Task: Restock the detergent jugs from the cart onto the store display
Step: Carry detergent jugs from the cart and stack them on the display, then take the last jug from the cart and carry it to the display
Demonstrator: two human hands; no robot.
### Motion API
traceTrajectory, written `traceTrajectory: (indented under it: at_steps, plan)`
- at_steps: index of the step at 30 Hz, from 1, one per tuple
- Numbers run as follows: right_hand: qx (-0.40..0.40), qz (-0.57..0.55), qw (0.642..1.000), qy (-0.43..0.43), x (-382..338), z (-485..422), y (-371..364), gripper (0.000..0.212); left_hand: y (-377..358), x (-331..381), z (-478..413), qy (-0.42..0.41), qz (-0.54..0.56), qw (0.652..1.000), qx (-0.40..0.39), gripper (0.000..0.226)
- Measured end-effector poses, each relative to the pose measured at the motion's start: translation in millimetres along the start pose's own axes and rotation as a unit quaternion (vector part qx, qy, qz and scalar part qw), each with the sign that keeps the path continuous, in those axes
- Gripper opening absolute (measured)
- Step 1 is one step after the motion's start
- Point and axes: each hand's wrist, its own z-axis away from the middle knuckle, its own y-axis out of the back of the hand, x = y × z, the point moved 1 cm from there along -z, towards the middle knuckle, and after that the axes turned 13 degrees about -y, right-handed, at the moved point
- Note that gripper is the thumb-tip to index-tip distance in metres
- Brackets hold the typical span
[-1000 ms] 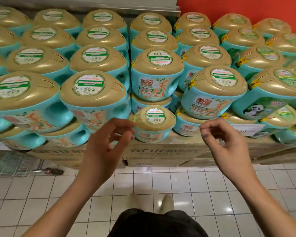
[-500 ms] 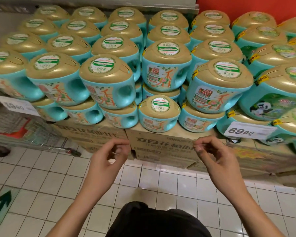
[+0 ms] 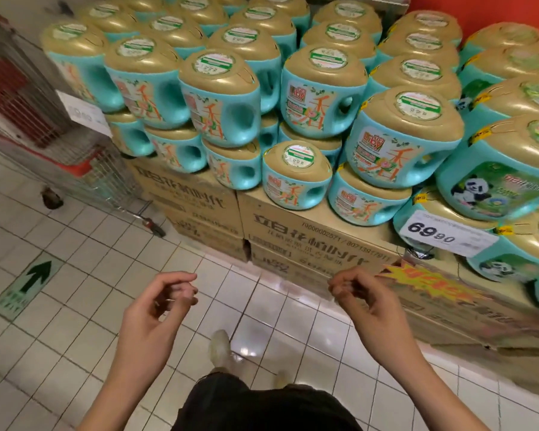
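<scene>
Teal detergent jugs (image 3: 221, 98) with gold lids are stacked in tiers on the store display. One jug (image 3: 296, 175) stands alone at the front edge, on the cardboard cartons (image 3: 305, 228) that form the base. My left hand (image 3: 162, 306) and my right hand (image 3: 364, 300) hover over the floor in front of the cartons, below the jugs. Both have loosely curled fingers and hold nothing. A wire cart (image 3: 84, 169) stands at the left beside the display; what is in it cannot be seen.
A price card reading 69.90 (image 3: 445, 233) hangs at the display's right front, above a yellow and red promo sign (image 3: 430, 284). Panda-label jugs (image 3: 492, 188) fill the right side. White floor tiles carry a green arrow sticker (image 3: 35, 275). My shoe (image 3: 220, 348) is below.
The view has swung left and down, bringing the cart and floor arrow into sight. Both hands have dropped away from the jugs to carton height, still holding nothing.
</scene>
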Motion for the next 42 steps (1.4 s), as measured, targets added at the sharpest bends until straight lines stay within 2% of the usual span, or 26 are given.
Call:
traceTrajectory:
  at_steps: [9, 15, 20, 25, 30, 36, 42]
  plan:
    - [-0.145, 0.054, 0.988, 0.015, -39.4, -1.4, -102.1, 0.026, 87.6, -13.2, 53.4, 0.047, -0.04, 0.992, 0.11, 0.019]
    - [-0.222, 0.088, 0.97, 0.048, -89.1, -10.5, -220.3, 0.025, 179.5, -42.6, 81.1, 0.086, -0.056, 0.977, 0.187, 0.019]
    - [-0.266, 0.108, 0.954, 0.081, -122.4, -14.9, -330.5, 0.026, 263.0, -73.9, 98.8, 0.118, -0.06, 0.965, 0.227, 0.027]
    - [-0.288, 0.118, 0.947, 0.086, -135.2, -15.1, -423.9, 0.029, 335.8, -105.1, 100.2, 0.149, -0.071, 0.963, 0.215, 0.025]
    - [-0.308, 0.149, 0.937, 0.067, -140.4, -22.7, -483.0, 0.024, 393.9, -131.5, 77.1, 0.154, -0.083, 0.967, 0.184, 0.021]
    - [-0.297, 0.147, 0.942, 0.044, -159.4, -60.3, -527.4, 0.023, 446.3, -165.2, 26.7, 0.155, -0.064, 0.965, 0.203, 0.016]
    - [-0.299, 0.14, 0.943, 0.036, -193.7, -122.2, -588.5, 0.018, 489.4, -198.6, -44.6, 0.164, -0.047, 0.959, 0.226, 0.022]
